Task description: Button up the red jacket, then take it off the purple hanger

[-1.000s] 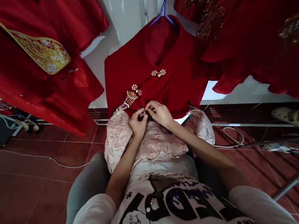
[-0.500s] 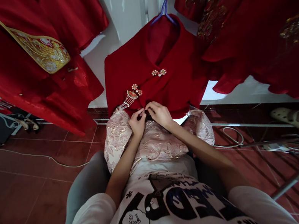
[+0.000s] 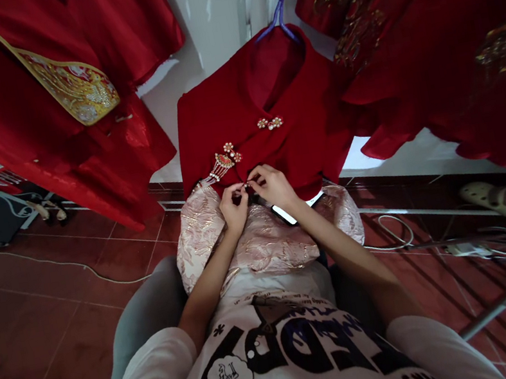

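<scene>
Your left hand (image 3: 235, 204) and right hand (image 3: 275, 187) meet, fingers pinching the jacket (image 3: 296, 142) hem; a brooch (image 3: 221, 163) hangs just above.

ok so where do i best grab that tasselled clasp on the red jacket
Probably by the solid fan-shaped head of the tasselled clasp, pinched at its edges from the front. It lies flat against the red jacket, while its tassel trails loose down-left. The left hand is nearest, just below it.

Garment workroom or dress shop — embroidered red gowns (image 3: 42, 76) hang all round, one red jacket (image 3: 265, 122) on a hanger (image 3: 279, 12), above a tiled floor (image 3: 33, 306).
</scene>
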A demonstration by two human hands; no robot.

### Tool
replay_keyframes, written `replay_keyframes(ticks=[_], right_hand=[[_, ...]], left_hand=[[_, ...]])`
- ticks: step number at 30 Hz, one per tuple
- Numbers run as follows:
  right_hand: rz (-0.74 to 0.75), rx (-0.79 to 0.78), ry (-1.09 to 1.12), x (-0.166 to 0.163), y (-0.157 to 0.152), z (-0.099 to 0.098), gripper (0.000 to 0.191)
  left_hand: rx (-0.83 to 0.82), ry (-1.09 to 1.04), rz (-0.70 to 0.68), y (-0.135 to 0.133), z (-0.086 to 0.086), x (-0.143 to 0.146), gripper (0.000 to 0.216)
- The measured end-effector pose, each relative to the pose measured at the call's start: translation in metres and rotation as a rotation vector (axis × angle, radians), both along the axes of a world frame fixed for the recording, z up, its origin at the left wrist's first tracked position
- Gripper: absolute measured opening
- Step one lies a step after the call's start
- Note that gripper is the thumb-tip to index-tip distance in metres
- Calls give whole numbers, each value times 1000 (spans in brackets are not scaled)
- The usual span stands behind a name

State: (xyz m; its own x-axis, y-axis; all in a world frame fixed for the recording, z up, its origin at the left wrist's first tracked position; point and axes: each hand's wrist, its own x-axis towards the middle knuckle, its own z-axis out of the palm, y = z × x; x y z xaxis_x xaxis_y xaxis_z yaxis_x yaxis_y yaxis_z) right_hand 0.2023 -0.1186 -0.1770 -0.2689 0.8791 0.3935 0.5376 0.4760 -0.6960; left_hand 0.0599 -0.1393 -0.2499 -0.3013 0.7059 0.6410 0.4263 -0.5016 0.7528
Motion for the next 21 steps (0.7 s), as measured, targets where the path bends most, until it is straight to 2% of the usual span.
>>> replay_keyframes(ticks=[3,6,12,16,21], right_hand=[[-66,38,71,12,3,18,9],[-102,78,145,28,3,36,9],[-196,122,255,53,-3,64,10],[-147,67,232,53,-5,64,14],[21,-132,-7,35,-2,42,19]], left_hand=[[49,34,76,-1,3,0,12],[40,95,137,-1,2,-1,20],[-18,230,164,2,-7,0,26],[-37,281,177,3,-9,1,27],[-28,280,171,2,-9,0,20]])
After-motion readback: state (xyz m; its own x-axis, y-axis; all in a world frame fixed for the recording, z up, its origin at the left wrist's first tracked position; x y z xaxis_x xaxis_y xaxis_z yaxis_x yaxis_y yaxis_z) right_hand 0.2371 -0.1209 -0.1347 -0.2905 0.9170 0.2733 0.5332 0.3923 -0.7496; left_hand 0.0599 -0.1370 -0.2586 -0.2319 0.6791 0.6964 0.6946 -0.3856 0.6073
